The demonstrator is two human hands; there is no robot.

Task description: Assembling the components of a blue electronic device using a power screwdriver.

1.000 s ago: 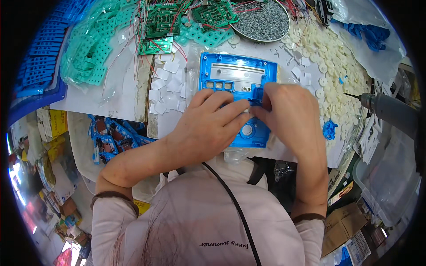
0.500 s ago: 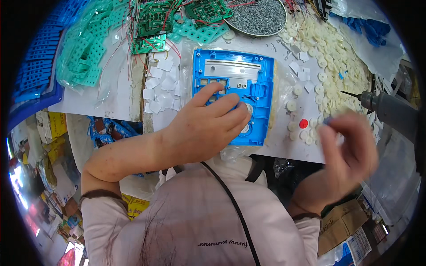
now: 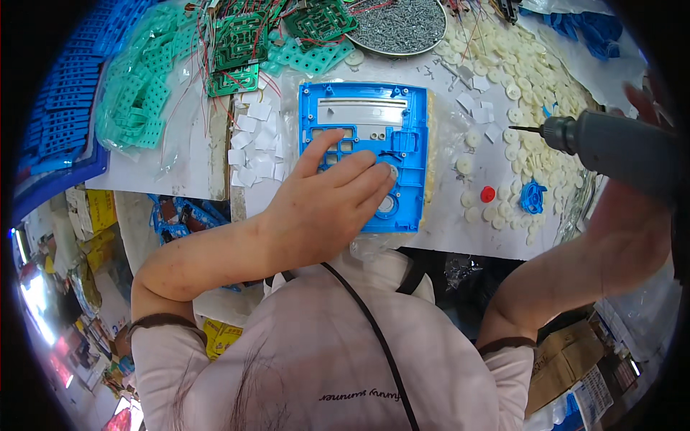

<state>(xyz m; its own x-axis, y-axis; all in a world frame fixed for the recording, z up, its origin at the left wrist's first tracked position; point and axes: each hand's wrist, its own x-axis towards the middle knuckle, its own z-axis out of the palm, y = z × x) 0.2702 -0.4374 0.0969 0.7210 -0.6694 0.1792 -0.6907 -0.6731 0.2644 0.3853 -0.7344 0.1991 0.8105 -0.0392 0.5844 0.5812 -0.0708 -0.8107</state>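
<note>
One blue plastic housing panel [image 3: 366,144] lies flat on the white bench top [image 3: 445,223] at the centre of the frame, its long axis running from the upper edge down toward the person. The left hand [image 3: 323,205] rests on its lower half, fingers [image 3: 352,171] slightly spread and pressed flat onto the panel's key openings, holding it down rather than pinching anything.

The right hand [image 3: 636,179] is at the right edge of the frame, wrapped around one grey electric screwdriver [image 3: 611,147]; how its fingers lie on the grip cannot be told, since the tool body hides them. The bit points left, toward the panel, with the tip well apart from it. So the panel lies left of the tool, and the left hand is far the nearer.

Between the two lie one red cap [image 3: 488,194] and one small blue round part [image 3: 532,197] among many cream discs [image 3: 532,93]. One round tray of screws [image 3: 402,25] sits at the upper edge, beside what look like three green circuit boards [image 3: 241,36].
</note>
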